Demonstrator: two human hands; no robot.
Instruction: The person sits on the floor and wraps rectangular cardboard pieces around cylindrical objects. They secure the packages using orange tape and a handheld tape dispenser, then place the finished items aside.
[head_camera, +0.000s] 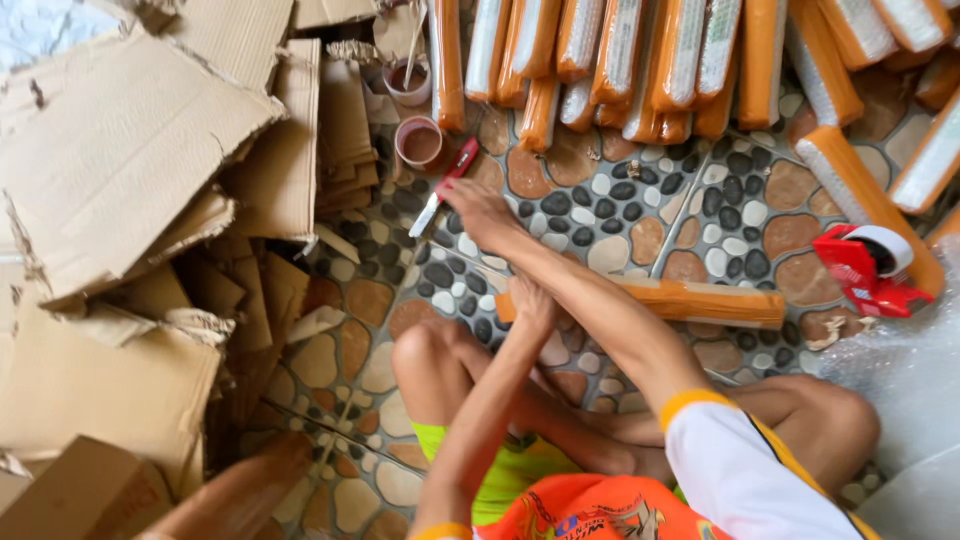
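Head view, right hand fingers on one red cutter, left hand holding one orange pack

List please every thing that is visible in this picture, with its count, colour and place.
utility knife: one, red handle with blade out, on the floor under the right hand
wrapped bar: one, orange, on the floor in front of the knees
wrapped bars pile: many, orange and white, along the top and right
tape dispenser: one, red with white roll, right edge
cups: two, pinkish, top centre
cardboard pieces: many, brown, torn, left side
bubble wrap: one sheet, clear, lower right
pebble-pattern floor: brown, black, white
left hand: on the wrapped bar's end
right hand: touching the utility knife
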